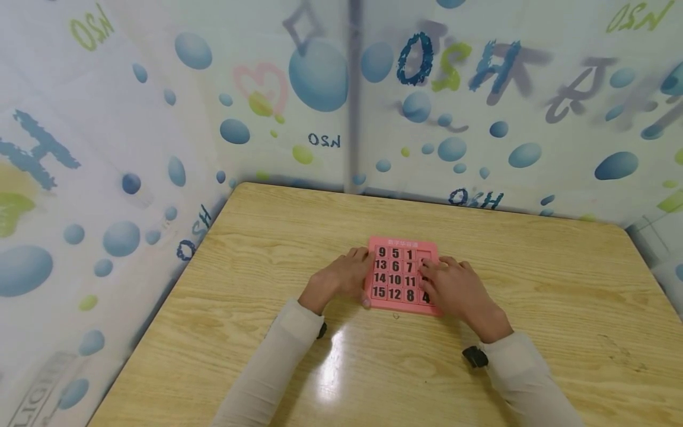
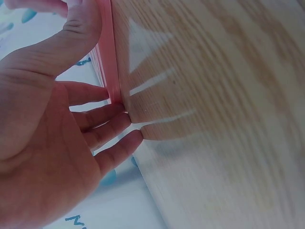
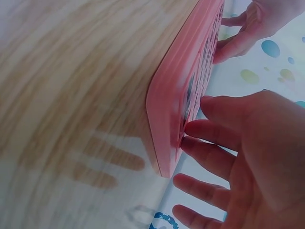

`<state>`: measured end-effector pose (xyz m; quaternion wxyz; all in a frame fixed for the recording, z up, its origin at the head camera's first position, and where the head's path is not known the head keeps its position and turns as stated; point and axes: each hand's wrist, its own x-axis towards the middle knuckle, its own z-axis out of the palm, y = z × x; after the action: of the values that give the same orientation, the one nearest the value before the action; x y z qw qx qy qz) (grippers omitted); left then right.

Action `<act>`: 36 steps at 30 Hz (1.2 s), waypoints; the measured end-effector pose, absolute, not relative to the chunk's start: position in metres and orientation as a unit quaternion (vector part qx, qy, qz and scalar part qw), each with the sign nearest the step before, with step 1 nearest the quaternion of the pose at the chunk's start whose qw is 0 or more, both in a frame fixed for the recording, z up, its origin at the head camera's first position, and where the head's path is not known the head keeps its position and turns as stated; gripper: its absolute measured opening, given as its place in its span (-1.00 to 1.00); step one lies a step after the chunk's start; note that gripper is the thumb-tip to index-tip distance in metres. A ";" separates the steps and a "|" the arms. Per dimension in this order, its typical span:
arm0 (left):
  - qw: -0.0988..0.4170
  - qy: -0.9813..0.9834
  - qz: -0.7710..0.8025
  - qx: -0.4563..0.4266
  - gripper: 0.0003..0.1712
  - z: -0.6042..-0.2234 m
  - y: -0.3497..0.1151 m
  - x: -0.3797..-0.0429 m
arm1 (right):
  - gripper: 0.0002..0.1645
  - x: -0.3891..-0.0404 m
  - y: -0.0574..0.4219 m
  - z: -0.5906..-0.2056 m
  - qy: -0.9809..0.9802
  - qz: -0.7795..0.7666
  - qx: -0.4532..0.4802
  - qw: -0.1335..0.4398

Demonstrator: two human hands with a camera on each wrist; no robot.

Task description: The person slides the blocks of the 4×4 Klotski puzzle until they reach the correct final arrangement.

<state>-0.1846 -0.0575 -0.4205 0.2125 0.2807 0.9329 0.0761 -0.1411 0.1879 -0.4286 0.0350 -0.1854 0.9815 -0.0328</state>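
Touching the pink number puzzle [image 1: 402, 274] at its left edge, left hand [image 1: 344, 276], fingers extended, right hand [image 1: 455, 287], fingers relaxed on its right-column tiles [image 1: 425, 298], wooden table [image 1: 288, 237] beneath it.

Pale wood-grain worktop [image 1: 544, 273] with a bright reflection [image 1: 329, 370] at six o'clock. White walls [image 1: 475, 115] printed with blue bubbles [image 1: 318, 77] stand at nine and twelve o'clock.

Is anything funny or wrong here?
I see no spill. The number tiles on the pink board are jumbled, with 9, 5, 1 along the top. The wall letters look backwards, like H2O flipped.
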 end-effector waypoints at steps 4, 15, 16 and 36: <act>0.212 0.933 0.074 0.282 0.36 -0.420 -0.058 -0.185 | -0.45 -0.143 0.187 -0.430 0.983 -0.036 -0.178 0.036; 0.216 0.933 0.073 0.278 0.36 -0.418 -0.056 -0.184 | -0.42 -0.150 0.188 -0.431 0.983 -0.041 -0.175 0.032; 0.216 0.933 0.073 0.278 0.36 -0.418 -0.056 -0.184 | -0.42 -0.150 0.188 -0.431 0.983 -0.041 -0.174 0.032; 0.218 0.934 0.072 0.274 0.36 -0.419 -0.056 -0.184 | -0.59 -0.126 0.198 -0.426 0.970 -0.027 -0.242 0.024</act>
<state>-0.1839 -0.0556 -0.4185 0.2178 0.2739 0.9340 0.0723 -0.1258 0.1977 -0.4257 0.0243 -0.2420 0.9696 -0.0273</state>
